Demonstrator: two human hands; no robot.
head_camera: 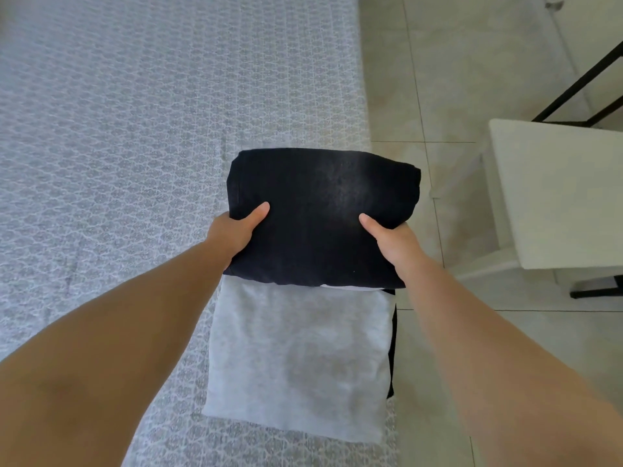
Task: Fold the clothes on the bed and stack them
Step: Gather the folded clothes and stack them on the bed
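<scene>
Hands, left (236, 229) and right (387, 239), grip a folded black garment (323, 210), long axis crosswise, above a grey one (296, 358).

No text, label, brand, number or sign can be read anywhere in this view.

A folded black garment (323, 214) hung at twelve o'clock over a flat folded grey garment (300, 358) on the bed's (118, 129) edge.
</scene>
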